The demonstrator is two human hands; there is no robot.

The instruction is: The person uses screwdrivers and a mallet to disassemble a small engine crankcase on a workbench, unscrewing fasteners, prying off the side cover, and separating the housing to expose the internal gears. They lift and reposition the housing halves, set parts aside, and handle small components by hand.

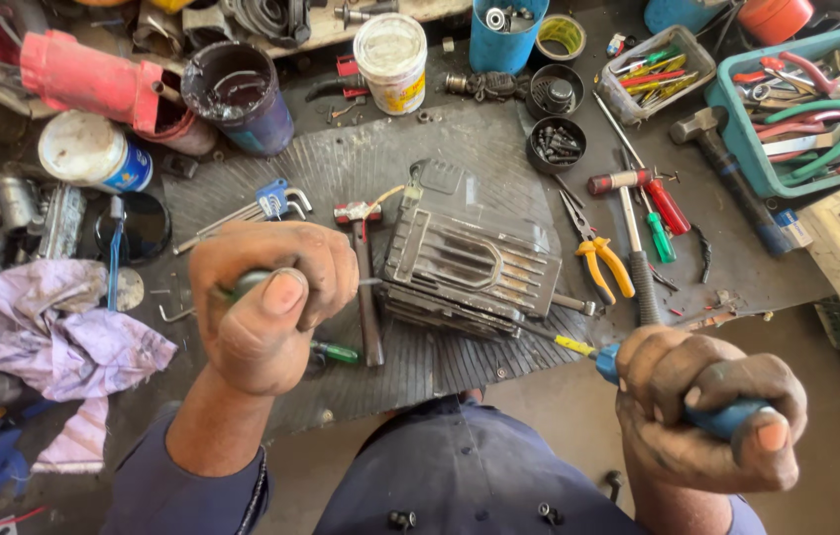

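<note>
Left hand: the left hand [266, 302] is closed in a fist around a green-handled screwdriver [247, 284], with the thumb pressed on top; its thin shaft points to 3 o'clock and reaches the left edge of the metal box.
Right hand: the right hand [707, 406] has its fingers wrapped tight around a blue-handled screwdriver [638, 381]; the shaft goes toward 10 o'clock, to the lower edge of the box.
Metal box: the dark ribbed metal box [470, 263] lies on the rubber mat [341, 168] in the middle, between both hands, at 12 o'clock from the body.
Progress: both tips are at the seam, but the cover appears closed; I judge the prying is only at the start, and no removed screws are clearly visible near it.
Around: yellow pliers [603, 263] at 3 o'clock of the box, a hammer [366, 282] at its left side, a purple rag [63, 332] at 9 o'clock.
</note>
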